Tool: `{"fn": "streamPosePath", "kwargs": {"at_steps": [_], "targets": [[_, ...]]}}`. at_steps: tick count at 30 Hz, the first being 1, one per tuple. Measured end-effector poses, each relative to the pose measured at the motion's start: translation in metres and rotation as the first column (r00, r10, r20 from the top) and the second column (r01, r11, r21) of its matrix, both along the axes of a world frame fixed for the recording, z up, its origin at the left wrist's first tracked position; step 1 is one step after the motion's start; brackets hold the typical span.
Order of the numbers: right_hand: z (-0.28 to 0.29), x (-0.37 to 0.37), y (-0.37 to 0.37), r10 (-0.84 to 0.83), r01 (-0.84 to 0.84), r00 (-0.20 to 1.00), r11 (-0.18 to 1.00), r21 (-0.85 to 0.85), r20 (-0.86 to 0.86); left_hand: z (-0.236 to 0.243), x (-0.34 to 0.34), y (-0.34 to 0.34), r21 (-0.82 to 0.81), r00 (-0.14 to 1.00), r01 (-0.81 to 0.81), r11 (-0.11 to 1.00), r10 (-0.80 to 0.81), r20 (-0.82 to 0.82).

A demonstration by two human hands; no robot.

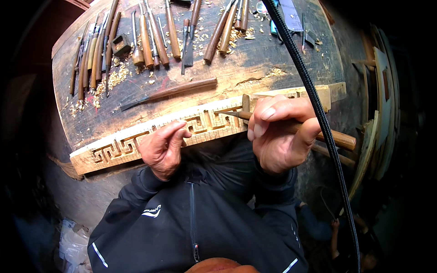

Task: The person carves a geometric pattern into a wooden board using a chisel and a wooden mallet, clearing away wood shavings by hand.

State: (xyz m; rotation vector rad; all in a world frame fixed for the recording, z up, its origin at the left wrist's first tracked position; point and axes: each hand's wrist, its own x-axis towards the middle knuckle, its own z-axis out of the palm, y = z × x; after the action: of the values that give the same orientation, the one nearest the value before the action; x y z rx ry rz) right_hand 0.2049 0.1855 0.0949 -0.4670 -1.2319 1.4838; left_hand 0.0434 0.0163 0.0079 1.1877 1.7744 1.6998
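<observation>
A long pale board (pixel 200 135) with a carved, pierced meander pattern lies aslant along the bench's near edge, pencil lines around its cutouts. My right hand (pixel 283 136) is closed round a carving chisel (pixel 342 139) with a wooden handle. Its thin dark tip points left, over the cutouts right of the board's middle. At the board's near edge, my left hand (pixel 161 149) touches the carving with thumb and forefinger drawn together. Whether anything is between them is hidden. Beyond the board lies another chisel (pixel 182 89), blade to the left. A second wooden handle (pixel 334 155) shows below my right hand.
Several chisels and gouges (pixel 150 41) with wooden handles are spread over the worn workbench (pixel 264 73), among wood shavings (pixel 119 78). A black cord (pixel 314 98) hangs across the right side. Boards (pixel 382 104) lean at far right; a plastic bag (pixel 75 243) sits lower left.
</observation>
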Motion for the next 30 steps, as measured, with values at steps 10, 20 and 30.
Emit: {"fn": "streamPosePath", "kwargs": {"at_steps": [10, 20, 30], "targets": [[0.007, 0.007, 0.002, -0.276, 0.183, 0.746, 0.96, 0.211, 0.607, 0.011, -0.016, -0.005, 0.065, 0.97, -0.036, 0.997, 0.05, -0.24], [-0.012, -0.018, -0.017, 0.299, -0.294, 0.837, 0.952, -0.085, 0.458, 0.041, -0.027, -0.006, 0.088, 0.7, 0.015, 0.996, 0.052, -0.712], [-0.009, -0.025, -0.018, 0.255, -0.374, 0.665, 0.927, 0.017, 0.702, 0.041, -0.074, 0.006, 0.066, 0.453, -0.224, 0.972, 0.164, -0.877]]}}
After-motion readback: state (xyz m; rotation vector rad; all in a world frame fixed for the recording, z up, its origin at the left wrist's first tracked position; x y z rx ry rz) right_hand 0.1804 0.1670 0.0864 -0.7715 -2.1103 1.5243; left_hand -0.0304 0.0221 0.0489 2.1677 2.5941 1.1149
